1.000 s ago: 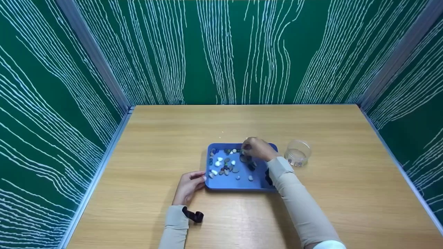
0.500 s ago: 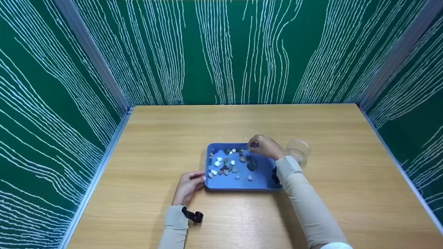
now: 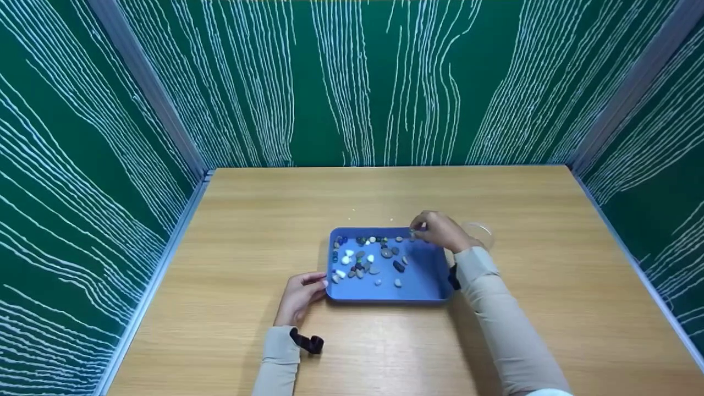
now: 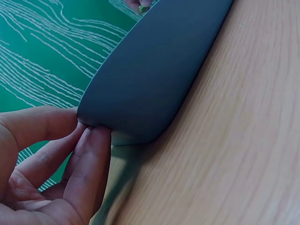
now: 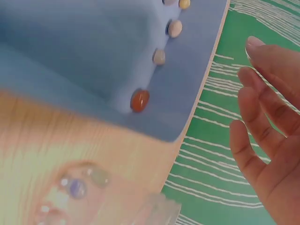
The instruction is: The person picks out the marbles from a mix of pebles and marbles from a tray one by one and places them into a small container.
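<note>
Pebbles, orange stone only in right wrist view

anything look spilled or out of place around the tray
Yes: a few tiny pale specks lie on the table just beyond the far edge of the blue tray. They look stray, lying apart from the pebbles inside it, but are too small to identify.

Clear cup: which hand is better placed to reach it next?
Right, probably: the right hand is near the clear cup, while the left hand, farther off, holds the blue tray.
</note>
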Available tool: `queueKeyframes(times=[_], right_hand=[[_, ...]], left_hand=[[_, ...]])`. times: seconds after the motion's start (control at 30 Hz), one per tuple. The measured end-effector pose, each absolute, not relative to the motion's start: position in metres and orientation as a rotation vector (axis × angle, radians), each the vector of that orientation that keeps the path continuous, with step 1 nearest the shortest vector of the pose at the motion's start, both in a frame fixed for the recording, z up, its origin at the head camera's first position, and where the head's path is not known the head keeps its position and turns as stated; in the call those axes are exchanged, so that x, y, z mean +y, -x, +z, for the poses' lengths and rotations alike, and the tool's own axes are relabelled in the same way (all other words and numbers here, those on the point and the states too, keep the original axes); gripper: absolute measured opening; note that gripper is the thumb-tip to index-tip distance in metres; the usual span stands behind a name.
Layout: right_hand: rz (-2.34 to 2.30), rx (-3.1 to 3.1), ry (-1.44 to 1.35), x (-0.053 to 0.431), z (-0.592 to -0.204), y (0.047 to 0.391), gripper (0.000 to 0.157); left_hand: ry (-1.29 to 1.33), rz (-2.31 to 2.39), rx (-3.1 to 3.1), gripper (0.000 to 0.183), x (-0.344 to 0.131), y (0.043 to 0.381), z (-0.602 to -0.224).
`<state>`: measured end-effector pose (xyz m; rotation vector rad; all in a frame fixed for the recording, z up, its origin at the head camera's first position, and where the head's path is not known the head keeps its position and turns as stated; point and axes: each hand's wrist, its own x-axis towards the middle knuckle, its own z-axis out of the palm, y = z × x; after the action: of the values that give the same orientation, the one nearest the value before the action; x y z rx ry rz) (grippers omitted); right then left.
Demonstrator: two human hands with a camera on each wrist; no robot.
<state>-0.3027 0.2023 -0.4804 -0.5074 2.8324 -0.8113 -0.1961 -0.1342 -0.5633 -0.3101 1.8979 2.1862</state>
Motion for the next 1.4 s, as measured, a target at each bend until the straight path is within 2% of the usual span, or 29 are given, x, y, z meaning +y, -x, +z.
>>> queueKeyframes(times=[0.37, 1.4], right_hand=[[-0.825, 2.855, 0.497, 0.225, -0.475, 0.3, 0.013], [-0.815, 2.871, 0.374, 0.3, -0.478, 0.289, 0.017]], left_hand=[[0.327, 2.218, 1.862, 0.037, -0.134, 0.197, -0.563], [0.318, 2.234, 1.848, 0.038, -0.133, 0.196, -0.564]])
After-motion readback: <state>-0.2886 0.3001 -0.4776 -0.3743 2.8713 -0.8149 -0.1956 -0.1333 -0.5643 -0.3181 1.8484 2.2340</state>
